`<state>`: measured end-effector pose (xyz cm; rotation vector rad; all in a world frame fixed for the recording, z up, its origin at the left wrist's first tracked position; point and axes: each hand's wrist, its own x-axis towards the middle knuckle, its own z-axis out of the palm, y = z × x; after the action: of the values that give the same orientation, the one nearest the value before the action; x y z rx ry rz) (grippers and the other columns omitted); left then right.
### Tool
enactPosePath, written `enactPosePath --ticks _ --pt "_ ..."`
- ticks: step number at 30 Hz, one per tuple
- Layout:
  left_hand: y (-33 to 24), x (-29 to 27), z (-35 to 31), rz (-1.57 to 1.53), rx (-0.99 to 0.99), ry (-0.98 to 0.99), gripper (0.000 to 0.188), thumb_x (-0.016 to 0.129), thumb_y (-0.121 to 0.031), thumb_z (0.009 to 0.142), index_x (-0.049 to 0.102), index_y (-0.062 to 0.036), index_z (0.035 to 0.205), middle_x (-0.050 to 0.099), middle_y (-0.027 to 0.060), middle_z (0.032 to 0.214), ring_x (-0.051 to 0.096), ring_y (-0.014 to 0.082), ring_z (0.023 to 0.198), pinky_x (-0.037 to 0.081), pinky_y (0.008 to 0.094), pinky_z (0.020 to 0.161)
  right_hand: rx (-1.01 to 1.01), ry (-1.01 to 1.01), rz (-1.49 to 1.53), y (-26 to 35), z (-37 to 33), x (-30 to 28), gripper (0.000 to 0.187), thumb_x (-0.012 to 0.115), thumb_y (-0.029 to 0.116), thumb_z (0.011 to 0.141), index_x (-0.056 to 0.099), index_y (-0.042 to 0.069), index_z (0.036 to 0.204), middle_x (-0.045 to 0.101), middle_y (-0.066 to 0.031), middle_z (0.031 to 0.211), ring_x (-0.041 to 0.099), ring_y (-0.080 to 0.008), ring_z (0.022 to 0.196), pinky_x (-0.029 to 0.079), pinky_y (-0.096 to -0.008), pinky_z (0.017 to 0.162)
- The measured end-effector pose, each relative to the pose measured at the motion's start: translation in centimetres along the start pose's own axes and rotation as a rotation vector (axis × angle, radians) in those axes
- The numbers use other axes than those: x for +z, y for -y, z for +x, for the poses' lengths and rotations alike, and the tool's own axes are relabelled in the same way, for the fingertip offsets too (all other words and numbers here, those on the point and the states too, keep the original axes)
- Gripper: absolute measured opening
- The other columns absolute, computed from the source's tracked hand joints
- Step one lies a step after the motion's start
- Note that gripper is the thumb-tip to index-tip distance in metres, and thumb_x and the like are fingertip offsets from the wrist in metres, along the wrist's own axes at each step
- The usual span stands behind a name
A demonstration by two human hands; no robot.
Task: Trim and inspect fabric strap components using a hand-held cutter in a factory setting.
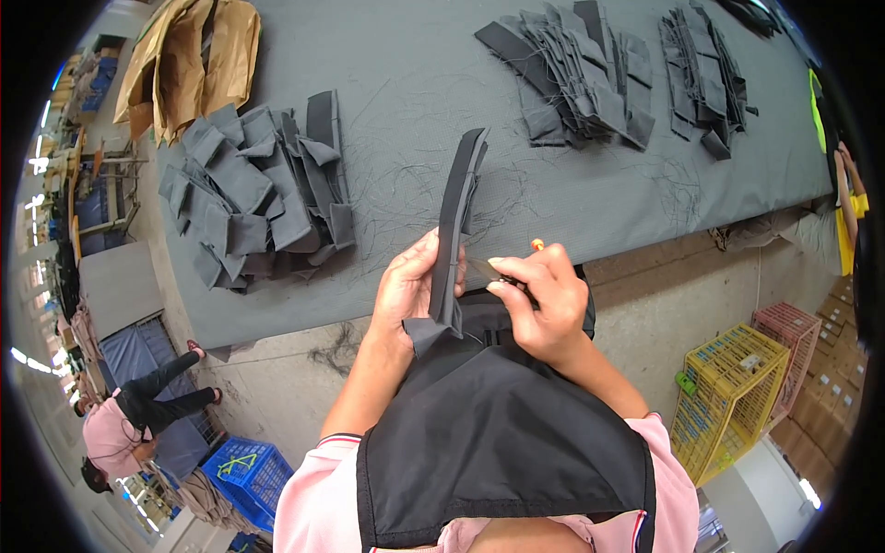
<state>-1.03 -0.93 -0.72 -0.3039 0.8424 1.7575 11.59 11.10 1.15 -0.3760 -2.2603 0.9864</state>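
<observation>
My left hand (407,279) is closed around a folded dark grey fabric strip (451,207), which stands up from the fingers over the table's near edge. Its lower end folds out below the palm. Close by on the right, my right hand (544,293) pinches what look like small thread snips (483,268). Their thin tip points at the strip, and an orange end shows above the knuckles. Fingers hide most of the tool, and I cannot tell whether it touches the fabric.
The grey-covered table (406,83) carries a heap of grey fabric pieces (244,189) at left and stacked pieces (585,78) at far right, with loose threads between. A brown paper bag (198,60) stands far left. Yellow crates (728,392) are at right; a person (124,424) is at left.
</observation>
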Motion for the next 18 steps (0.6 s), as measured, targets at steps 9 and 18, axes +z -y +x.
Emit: enactPosePath --ticks 9,18 --pt "1.2 -0.5 0.5 -0.403 -0.281 0.303 0.047 0.037 -0.014 0.094 0.033 -0.0021 0.139 0.053 0.006 0.084 0.043 0.0086 0.053 0.038 0.0192 0.04 0.049 0.016 0.204 0.3 0.5 0.6 0.022 0.071 0.0 0.071 0.064 0.003 0.091 0.053 -0.0073 0.076 0.057 -0.0176 0.06 0.046 -0.0278 0.049" --pt "1.5 0.1 0.3 -0.679 -0.524 0.324 0.048 0.027 -0.013 0.093 0.032 -0.0029 0.14 0.053 0.0121 0.091 0.047 0.0149 0.056 0.041 0.0222 0.039 -0.005 -0.012 0.201 0.1 0.5 1.9 0.027 0.074 0.003 0.065 0.064 0.004 0.091 0.053 -0.0061 0.073 0.058 -0.0202 0.056 0.047 -0.0307 0.049"
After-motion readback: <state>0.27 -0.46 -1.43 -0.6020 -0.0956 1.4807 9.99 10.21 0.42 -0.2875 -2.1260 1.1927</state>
